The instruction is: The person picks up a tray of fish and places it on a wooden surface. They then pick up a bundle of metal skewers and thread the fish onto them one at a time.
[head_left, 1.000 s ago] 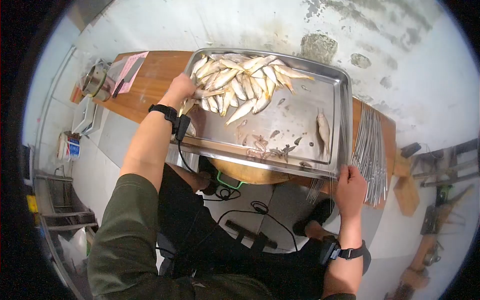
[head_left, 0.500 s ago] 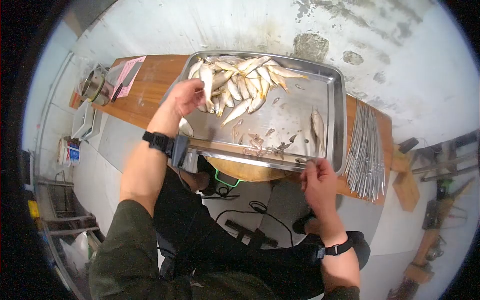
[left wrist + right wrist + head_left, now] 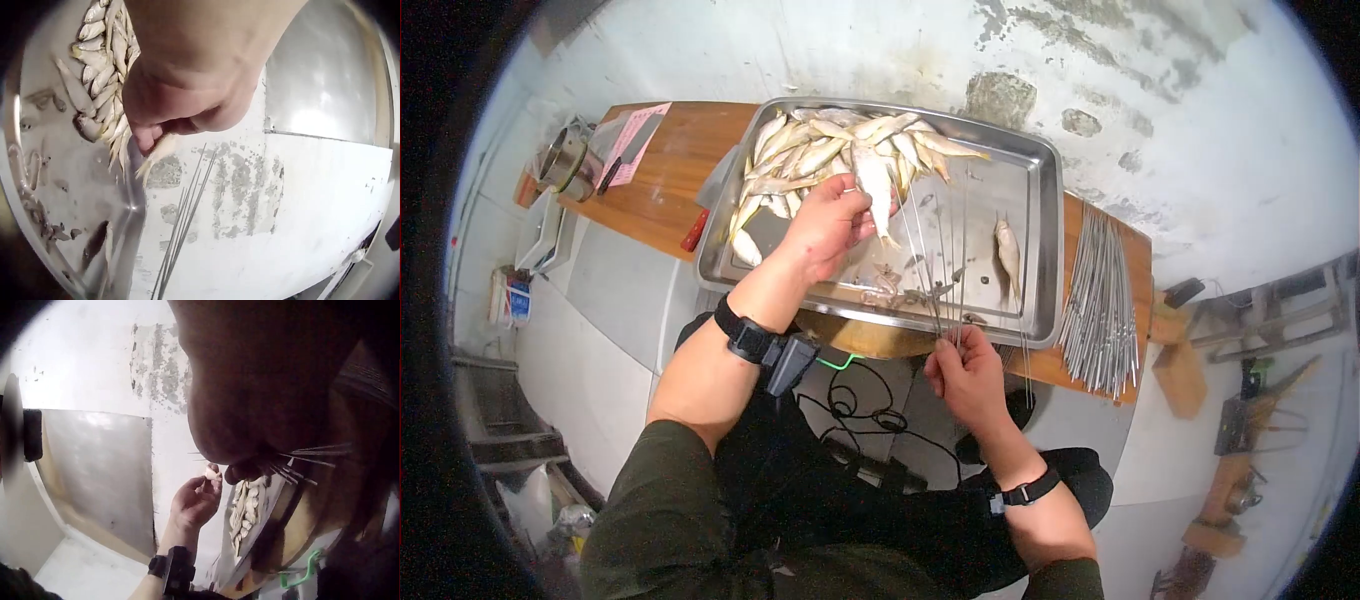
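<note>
My left hand point(image 3: 830, 225) holds a small silvery-yellow fish point(image 3: 873, 180) over the metal tray point(image 3: 995, 178), its tail pointing down toward me. In the left wrist view the fish's pale tail point(image 3: 156, 156) sticks out below the fingertips. At the tray's front edge my right hand point(image 3: 970, 380) pinches several thin metal skewers point(image 3: 178, 244), which point up and away over the tray. The skewer tips are close to the right of the held fish. A heap of similar fish point(image 3: 800, 155) fills the tray's left and back part. One lone fish point(image 3: 1008, 250) lies near its right wall.
Dark scraps and small innards point(image 3: 885, 290) lie along the tray's front. A bundle of metal skewers point(image 3: 1100, 300) rests on the wooden table right of the tray. At the left are a knife point(image 3: 635, 145) on a pink sheet, a metal pot point(image 3: 565, 165) and a red handle point(image 3: 695, 230).
My left hand has picked a fish from the heap and carried it right, toward the tray's middle. My right hand has moved left from the tray's front right corner with skewers in its fingers.
</note>
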{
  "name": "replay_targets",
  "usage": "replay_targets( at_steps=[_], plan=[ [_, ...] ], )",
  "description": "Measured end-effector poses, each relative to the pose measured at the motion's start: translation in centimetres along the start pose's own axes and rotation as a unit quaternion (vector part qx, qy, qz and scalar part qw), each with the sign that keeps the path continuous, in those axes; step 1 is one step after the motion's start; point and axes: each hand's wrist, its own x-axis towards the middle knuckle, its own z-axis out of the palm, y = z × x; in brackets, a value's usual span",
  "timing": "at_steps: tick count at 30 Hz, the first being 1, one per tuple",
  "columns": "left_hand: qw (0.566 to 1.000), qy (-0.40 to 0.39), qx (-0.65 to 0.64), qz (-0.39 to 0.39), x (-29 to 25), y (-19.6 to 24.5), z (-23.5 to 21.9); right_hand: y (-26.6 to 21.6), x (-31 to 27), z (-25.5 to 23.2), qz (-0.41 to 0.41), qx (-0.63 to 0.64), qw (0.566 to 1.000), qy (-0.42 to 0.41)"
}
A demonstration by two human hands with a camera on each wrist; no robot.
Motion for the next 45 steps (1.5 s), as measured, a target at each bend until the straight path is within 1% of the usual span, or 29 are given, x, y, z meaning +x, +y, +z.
replay_targets(
  at_steps=[5, 7, 11, 14, 17, 19, 22, 23, 25, 29, 31, 34, 35, 37, 40, 45],
  plan=[
    [0.999, -0.003, 0.022, 0.026, 0.8, 0.2, 0.3, 0.0, 0.8, 0.3, 0.009, -0.002, 1.0, -0.011],
    [0.999, -0.035, 0.007, 0.034, 1.2, 0.1, 0.2, -0.2, 0.9, 0.7, 0.019, 0.004, 1.0, -0.016],
    [0.998, -0.021, -0.038, 0.038, 0.7, 0.4, 0.2, 0.1, 1.3, 1.0, 0.026, -0.016, 0.999, -0.02],
    [0.997, -0.028, -0.044, 0.053, 0.9, 0.5, -0.4, 0.2, 1.5, 1.2, 0.021, -0.037, 0.999, -0.02],
    [0.998, -0.028, -0.012, 0.053, 1.0, 0.4, -1.0, 0.0, 1.4, 1.4, 0.023, -0.023, 0.999, -0.013],
    [0.998, -0.009, -0.035, 0.051, 0.8, 0.4, -0.8, 0.0, 1.4, 1.5, 0.004, -0.001, 1.0, -0.009],
    [0.997, -0.011, -0.046, 0.053, 0.5, 0.9, -0.5, 0.0, 1.4, 1.5, 0.003, 0.015, 1.0, 0.002],
    [0.997, -0.011, -0.047, 0.054, 0.6, 0.9, -0.6, 0.1, 1.4, 1.4, 0.002, 0.014, 1.0, 0.002],
    [0.995, -0.029, -0.087, 0.046, 0.9, 0.9, -1.0, 0.1, 1.4, 1.4, -0.013, -0.014, 1.0, 0.013],
    [0.993, -0.007, -0.102, 0.061, 1.6, 1.0, -1.4, 0.4, 1.4, 1.2, -0.024, -0.005, 0.999, 0.024],
    [0.994, 0.011, -0.077, 0.072, 1.9, 1.3, -1.6, 0.7, 1.4, 0.9, -0.016, -0.041, 0.999, 0.014],
    [0.993, 0.024, -0.081, 0.082, 2.1, 1.2, -1.7, 1.0, 1.4, 0.8, -0.026, -0.054, 0.998, 0.02],
    [0.993, 0.024, -0.081, 0.082, 2.2, 1.3, -1.8, 1.3, 1.4, 0.7, -0.026, -0.054, 0.998, 0.02],
    [0.993, 0.028, -0.079, 0.086, 2.2, 1.4, -1.9, 1.7, 1.4, 0.6, -0.055, -0.068, 0.996, 0.03],
    [0.993, 0.036, -0.069, 0.084, 1.9, 1.6, -1.6, 1.4, 1.4, 0.4, -0.06, -0.099, 0.993, 0.03],
    [0.993, 0.032, -0.067, 0.088, 2.0, 1.7, -1.9, 1.4, 1.3, 0.4, -0.063, -0.113, 0.991, 0.032]
  ],
)
